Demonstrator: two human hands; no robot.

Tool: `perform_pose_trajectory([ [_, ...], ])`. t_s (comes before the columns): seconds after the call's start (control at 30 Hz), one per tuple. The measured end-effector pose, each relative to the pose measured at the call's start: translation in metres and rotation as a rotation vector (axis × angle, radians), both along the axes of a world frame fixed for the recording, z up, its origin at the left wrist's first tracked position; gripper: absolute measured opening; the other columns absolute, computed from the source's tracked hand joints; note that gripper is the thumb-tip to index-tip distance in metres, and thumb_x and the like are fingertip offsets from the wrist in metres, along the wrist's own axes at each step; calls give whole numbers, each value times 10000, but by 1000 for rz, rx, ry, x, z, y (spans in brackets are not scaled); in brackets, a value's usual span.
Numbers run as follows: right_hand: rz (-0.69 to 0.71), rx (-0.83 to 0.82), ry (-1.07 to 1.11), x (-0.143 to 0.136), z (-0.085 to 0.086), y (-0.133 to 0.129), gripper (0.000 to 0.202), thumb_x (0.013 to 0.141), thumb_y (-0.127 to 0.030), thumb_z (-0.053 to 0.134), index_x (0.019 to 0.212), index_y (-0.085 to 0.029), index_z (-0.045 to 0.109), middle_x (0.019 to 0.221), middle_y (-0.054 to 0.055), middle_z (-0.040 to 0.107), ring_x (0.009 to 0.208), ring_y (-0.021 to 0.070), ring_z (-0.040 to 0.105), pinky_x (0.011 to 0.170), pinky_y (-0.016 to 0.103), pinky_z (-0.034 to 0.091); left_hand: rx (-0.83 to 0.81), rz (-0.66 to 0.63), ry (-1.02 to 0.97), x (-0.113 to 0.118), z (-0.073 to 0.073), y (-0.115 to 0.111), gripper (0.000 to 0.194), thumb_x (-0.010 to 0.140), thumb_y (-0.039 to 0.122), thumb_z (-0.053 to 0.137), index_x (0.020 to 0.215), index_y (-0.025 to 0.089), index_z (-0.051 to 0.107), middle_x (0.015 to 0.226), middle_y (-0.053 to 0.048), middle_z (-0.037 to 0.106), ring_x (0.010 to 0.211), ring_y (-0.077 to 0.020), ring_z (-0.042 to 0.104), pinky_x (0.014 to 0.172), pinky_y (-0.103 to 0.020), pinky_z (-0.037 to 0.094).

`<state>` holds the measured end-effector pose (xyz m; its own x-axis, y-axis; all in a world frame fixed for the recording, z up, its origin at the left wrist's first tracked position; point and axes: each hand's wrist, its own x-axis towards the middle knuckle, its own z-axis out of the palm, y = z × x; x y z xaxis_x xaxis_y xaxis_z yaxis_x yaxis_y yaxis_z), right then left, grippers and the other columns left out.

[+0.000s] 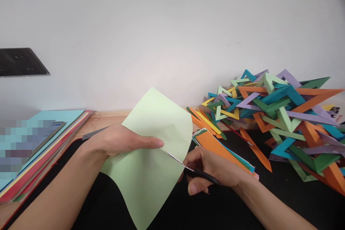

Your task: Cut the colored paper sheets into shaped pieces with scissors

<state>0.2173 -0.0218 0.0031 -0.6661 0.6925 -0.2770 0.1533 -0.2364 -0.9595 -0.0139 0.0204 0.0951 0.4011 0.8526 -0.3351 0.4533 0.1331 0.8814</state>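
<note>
Fingers on the left hand (121, 139) are clamped on a pale green sheet (164, 118) over the black mat (188, 214), and the right hand (215, 165) has its fingers wrapped round black-handled scissors (203, 176), blades at the sheet.

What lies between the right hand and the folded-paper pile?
In the head view: a stack of paper strips, then a slim red stick and a pointed orange strip.
</note>
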Motion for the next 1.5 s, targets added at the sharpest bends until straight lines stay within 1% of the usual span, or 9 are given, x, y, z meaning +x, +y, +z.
perform_pose_trajectory([
  [0.23,-12,-13,-6,-1,2,0,313,592,-343,832,796,-129,729,539,-35,568,410,31,439,389,136,351,-13,-6,-2,-3,0,0,325,613,276,806,927,266,721,972,-23,754,1046,-339,635,827,-431,550],
  [0.37,-17,-16,-15,-1,1,-1,318,600,-343,828,812,-129,724,550,-29,576,420,43,454,406,152,383,-14,-5,16,-2,0,0,340,608,315,814,927,250,716,987,-34,750,1053,-332,631,848,-423,541],
  [0.47,-8,-8,0,-1,1,-1,308,608,-333,826,807,-131,706,541,-43,549,438,45,447,421,157,347,13,-30,0,0,-1,0,387,611,374,808,963,253,703,1028,-28,738,1024,-315,644,828,-403,547],
  [0.63,36,18,52,-2,1,-1,314,600,-334,830,752,-122,656,556,-57,500,496,55,432,467,180,301,126,-44,81,5,1,-3,400,627,355,794,999,260,683,1059,-10,726,995,-287,652,780,-357,546],
  [0.8,44,30,66,-1,-2,-1,296,615,-316,822,760,-125,649,552,-61,475,487,53,397,464,193,264,132,-27,172,9,8,-6,387,624,354,789,988,262,693,1045,-2,730,1003,-291,646,770,-339,537],
  [0.97,48,43,68,-2,-2,0,272,632,-299,809,780,-124,664,559,-53,473,486,52,385,452,195,224,146,-35,188,9,8,-6,435,609,399,794,1008,256,695,1058,-7,726,1026,-314,631,776,-348,531],
  [1.23,32,20,90,-3,0,0,252,604,-270,822,756,-118,690,522,-55,472,454,40,368,437,176,255,113,-60,75,5,0,-3,408,618,373,804,996,261,699,1065,-14,724,1010,-289,643,777,-344,548],
  [1.37,22,15,51,-2,-1,0,272,599,-284,827,781,-116,715,519,-43,510,427,35,387,411,162,275,103,-40,96,6,2,-5,387,620,380,801,979,272,707,1029,5,734,974,-273,658,743,-317,552],
  [1.5,7,9,35,-2,-1,0,318,589,-304,834,831,-121,738,534,-30,543,424,38,413,390,146,318,118,-42,77,8,4,-6,356,632,336,799,969,269,707,1022,16,737,977,-256,659,738,-289,548],
])
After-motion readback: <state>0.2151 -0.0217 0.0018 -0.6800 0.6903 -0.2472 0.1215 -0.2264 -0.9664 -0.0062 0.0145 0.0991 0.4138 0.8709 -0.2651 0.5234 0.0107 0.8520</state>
